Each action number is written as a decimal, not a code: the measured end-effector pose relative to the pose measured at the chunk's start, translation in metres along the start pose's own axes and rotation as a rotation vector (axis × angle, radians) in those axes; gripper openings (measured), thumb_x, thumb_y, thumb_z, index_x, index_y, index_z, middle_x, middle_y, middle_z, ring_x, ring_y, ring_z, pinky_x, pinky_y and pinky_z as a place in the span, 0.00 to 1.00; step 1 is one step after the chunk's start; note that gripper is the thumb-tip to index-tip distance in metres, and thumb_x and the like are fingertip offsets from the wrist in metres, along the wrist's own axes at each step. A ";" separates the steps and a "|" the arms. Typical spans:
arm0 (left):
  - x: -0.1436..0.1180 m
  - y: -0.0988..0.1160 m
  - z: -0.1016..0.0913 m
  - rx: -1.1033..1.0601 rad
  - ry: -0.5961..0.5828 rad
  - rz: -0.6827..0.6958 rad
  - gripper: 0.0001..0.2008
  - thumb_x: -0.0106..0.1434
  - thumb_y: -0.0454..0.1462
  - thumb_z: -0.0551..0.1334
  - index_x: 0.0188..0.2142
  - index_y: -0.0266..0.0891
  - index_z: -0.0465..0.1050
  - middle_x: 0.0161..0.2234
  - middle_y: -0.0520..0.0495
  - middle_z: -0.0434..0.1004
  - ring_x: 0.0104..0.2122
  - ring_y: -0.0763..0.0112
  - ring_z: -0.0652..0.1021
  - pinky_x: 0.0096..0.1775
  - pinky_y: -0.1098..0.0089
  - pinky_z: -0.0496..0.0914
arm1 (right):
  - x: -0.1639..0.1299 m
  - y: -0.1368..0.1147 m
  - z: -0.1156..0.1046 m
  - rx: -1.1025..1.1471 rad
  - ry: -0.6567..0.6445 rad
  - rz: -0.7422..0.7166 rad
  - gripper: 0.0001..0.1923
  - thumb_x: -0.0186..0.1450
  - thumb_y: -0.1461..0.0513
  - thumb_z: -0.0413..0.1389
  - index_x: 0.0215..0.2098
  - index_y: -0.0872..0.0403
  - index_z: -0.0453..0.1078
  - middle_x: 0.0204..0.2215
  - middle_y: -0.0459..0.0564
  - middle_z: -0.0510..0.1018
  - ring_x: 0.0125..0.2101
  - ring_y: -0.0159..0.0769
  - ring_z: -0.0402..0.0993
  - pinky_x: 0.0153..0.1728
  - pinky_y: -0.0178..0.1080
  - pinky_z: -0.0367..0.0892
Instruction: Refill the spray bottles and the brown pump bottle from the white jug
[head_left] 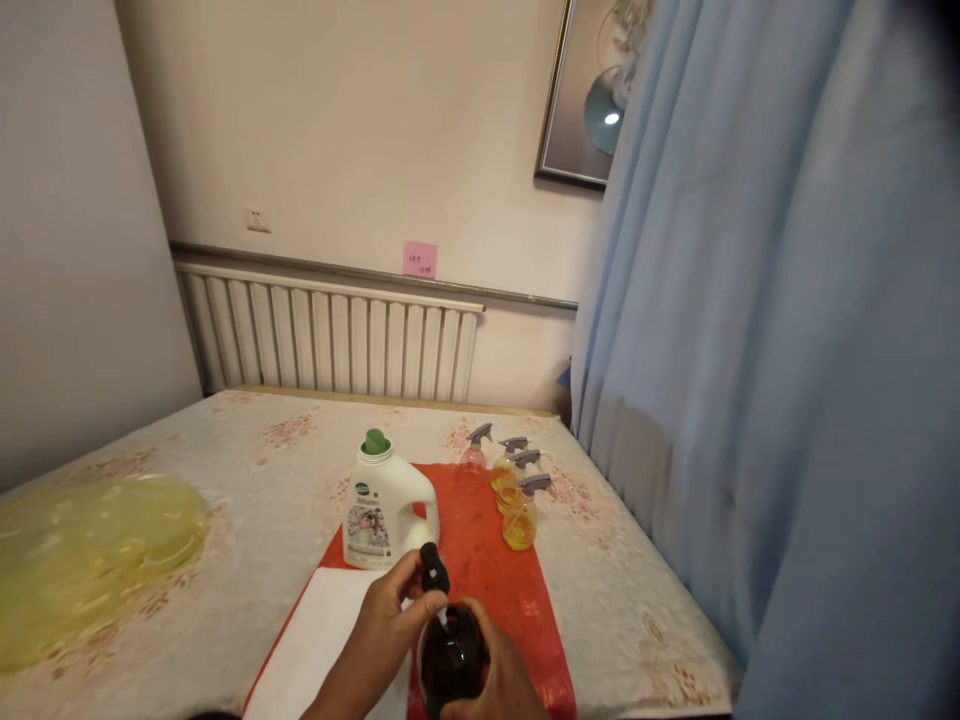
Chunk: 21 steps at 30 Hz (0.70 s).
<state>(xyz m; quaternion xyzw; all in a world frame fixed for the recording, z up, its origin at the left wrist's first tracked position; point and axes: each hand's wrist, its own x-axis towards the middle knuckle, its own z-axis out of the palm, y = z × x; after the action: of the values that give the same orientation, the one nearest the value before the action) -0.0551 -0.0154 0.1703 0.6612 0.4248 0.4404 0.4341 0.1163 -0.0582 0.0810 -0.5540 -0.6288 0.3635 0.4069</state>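
My right hand (501, 672) grips a dark brown bottle (450, 655) low in the view, over a red mat (491, 560). Above the bottle's neck, my left hand (382, 625) pinches a black sprayer cap (433, 570) with a thin white tube hanging from it. Just beyond stands a white jug with a green cap (382, 505). At the mat's far right corner are several small spray bottles (517, 490) with grey triggers, most holding yellow liquid.
A white sheet (319, 640) lies on the mat's left part. The table wears a floral cloth (247, 470). A yellowish plastic bag (90, 555) lies at far left. A radiator (330, 340) lines the wall behind. A blue curtain (787, 350) hangs at right.
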 end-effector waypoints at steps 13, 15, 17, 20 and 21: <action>0.003 0.007 -0.010 -0.144 0.116 0.005 0.19 0.59 0.46 0.61 0.48 0.41 0.70 0.45 0.48 0.79 0.45 0.61 0.76 0.47 0.67 0.68 | 0.000 0.007 -0.002 -0.088 0.018 0.052 0.51 0.40 0.67 0.67 0.62 0.54 0.57 0.60 0.58 0.66 0.60 0.53 0.60 0.61 0.50 0.54; 0.003 0.008 -0.011 -0.140 0.125 0.016 0.20 0.59 0.46 0.61 0.48 0.41 0.70 0.45 0.48 0.79 0.45 0.61 0.77 0.47 0.67 0.68 | 0.001 0.011 0.000 -0.067 0.023 0.032 0.51 0.40 0.67 0.67 0.61 0.52 0.57 0.59 0.57 0.67 0.60 0.53 0.61 0.61 0.51 0.55; 0.003 0.009 -0.012 -0.106 0.112 0.030 0.19 0.59 0.45 0.61 0.48 0.42 0.70 0.44 0.48 0.79 0.46 0.61 0.76 0.48 0.67 0.68 | 0.001 0.016 0.001 -0.042 0.028 0.004 0.51 0.40 0.67 0.68 0.61 0.51 0.57 0.58 0.56 0.68 0.59 0.52 0.62 0.60 0.50 0.56; 0.003 0.011 -0.012 -0.030 0.044 0.036 0.17 0.58 0.44 0.62 0.46 0.41 0.72 0.41 0.48 0.80 0.45 0.60 0.77 0.48 0.66 0.68 | 0.001 0.020 0.003 -0.042 0.034 -0.032 0.51 0.40 0.66 0.68 0.61 0.51 0.57 0.58 0.56 0.68 0.59 0.52 0.62 0.60 0.50 0.56; 0.003 0.012 -0.012 -0.030 0.034 0.034 0.16 0.58 0.44 0.62 0.45 0.41 0.72 0.40 0.48 0.80 0.45 0.60 0.77 0.48 0.66 0.68 | 0.001 0.019 0.003 -0.047 0.035 -0.034 0.51 0.40 0.66 0.68 0.61 0.51 0.57 0.58 0.56 0.68 0.59 0.52 0.62 0.60 0.50 0.56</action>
<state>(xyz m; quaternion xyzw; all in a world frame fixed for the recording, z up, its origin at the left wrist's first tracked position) -0.0639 -0.0135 0.1853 0.6541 0.4144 0.4652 0.4290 0.1214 -0.0545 0.0627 -0.5590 -0.6392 0.3318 0.4109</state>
